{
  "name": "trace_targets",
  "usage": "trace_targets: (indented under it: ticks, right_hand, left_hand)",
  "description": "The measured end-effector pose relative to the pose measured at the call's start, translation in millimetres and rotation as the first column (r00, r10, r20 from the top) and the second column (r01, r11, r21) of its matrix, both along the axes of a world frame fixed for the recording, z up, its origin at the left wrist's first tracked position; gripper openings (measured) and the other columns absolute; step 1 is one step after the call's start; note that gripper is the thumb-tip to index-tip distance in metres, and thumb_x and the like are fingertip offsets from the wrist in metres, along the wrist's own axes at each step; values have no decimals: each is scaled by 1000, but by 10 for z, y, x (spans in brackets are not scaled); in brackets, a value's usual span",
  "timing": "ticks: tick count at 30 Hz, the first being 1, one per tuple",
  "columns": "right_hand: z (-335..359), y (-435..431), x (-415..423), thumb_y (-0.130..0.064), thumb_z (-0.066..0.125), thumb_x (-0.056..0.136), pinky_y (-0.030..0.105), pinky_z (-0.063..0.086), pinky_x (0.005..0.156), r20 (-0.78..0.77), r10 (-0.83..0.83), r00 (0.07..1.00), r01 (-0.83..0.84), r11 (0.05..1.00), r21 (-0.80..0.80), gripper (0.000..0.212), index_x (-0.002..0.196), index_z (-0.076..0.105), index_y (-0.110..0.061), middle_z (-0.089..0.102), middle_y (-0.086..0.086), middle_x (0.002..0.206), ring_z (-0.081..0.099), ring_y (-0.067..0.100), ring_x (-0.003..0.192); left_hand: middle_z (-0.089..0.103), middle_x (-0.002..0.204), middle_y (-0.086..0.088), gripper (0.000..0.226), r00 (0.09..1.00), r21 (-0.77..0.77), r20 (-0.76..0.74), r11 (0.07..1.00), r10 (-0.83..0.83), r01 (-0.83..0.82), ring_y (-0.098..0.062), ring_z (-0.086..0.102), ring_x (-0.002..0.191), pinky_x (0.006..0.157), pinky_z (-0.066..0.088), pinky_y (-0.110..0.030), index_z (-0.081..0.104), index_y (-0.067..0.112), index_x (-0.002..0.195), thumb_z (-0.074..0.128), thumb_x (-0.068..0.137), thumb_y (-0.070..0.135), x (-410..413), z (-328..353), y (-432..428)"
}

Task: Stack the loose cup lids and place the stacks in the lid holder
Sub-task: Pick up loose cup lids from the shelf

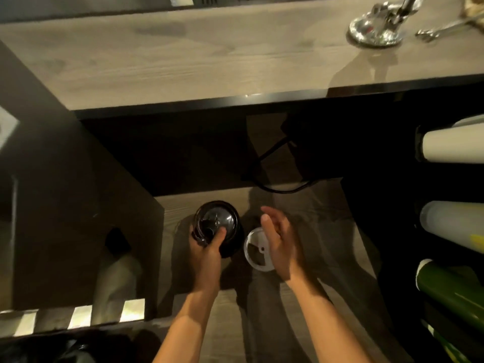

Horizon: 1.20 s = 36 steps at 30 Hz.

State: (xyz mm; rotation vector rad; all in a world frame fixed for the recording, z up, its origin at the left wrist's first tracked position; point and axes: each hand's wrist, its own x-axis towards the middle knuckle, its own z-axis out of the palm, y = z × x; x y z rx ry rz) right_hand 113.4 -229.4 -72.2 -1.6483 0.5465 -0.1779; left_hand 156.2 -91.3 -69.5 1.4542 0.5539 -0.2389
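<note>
Currently your left hand (207, 247) is holding a stack of black lids (220, 224) over the lower surface (327, 231), left of centre. The grip is wrapping the stack, with the thumb lying across the glossy top lid and the fingers curling round the left side. I can't tell whether the stack's base is resting on the surface or hanging just off it.

Your right hand (280, 242) is hovering just right of the stack. The grip is wide: fingers straight and close together, palm facing left, holding nothing. The hand is reading slightly blurred. A clear lid (255, 251) is lying flat on the lower surface beneath that hand, just beside the black stack. The hand is covering the lid's right edge, and I can't tell whether it's touching the lid.

A black cable (277, 188) is looping across the lower surface behind both hands and running back into the dark under the upper surface (183, 61). Far right on that upper surface, a shiny metal stand (375, 28) is sitting with a spoon (429, 34) just beside it.

Along the right edge, three rows of nested cups are lying on their sides: white cups (453, 148) at the top, frosted cups (453, 224) in the middle, green cups (450, 292) lowest.
</note>
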Motion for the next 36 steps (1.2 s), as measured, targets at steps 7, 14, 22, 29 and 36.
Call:
trace_targets:
  ticks: [7,14,22,29,36]
  right_hand:
    - [-203,44,-434,-47,87,66,31,43,108,-217,195,957,-259,910,-324,80,135,49,-36,34,-17,136,40,11,131]
    - [-20,8,-389,-29,87,74,39,41,110,-390,271,880,-407,853,-326,76,140,50,-25,43,1,145,43,21,134]
    - [261,-12,-474,-28,76,87,40,30,119,-591,225,775,-429,873,-232,87,157,25,-28,28,5,159,31,28,146]
    - [388,301,-622,-29,63,93,36,22,122,-630,250,735,-567,737,-368,59,148,40,-32,28,0,158,26,25,145]
    - [856,179,-482,-46,44,105,30,35,107,-528,329,783,-366,930,37,55,152,37,-18,45,3,150,44,24,137]
  left_hand:
    - [62,131,-12,48,984,48,-164,996,-69,78,-28,58,117,100,44,-38,55,11,139,67,93,10,-261,69,148]
    - [59,133,-14,53,966,37,-248,996,-67,79,-31,56,117,102,46,-42,51,7,141,68,91,9,-326,226,212]
    - [51,144,-23,80,913,42,-408,999,25,-9,-39,52,129,108,45,-48,32,-1,151,76,87,13,-488,522,357]
    - [51,141,-22,65,893,1,-446,998,-58,65,-41,51,128,90,49,-45,37,2,147,69,91,6,-693,693,383]
    - [67,120,-21,40,908,-267,-414,962,-66,-52,-34,65,109,84,57,-39,59,1,129,63,89,6,-668,857,573]
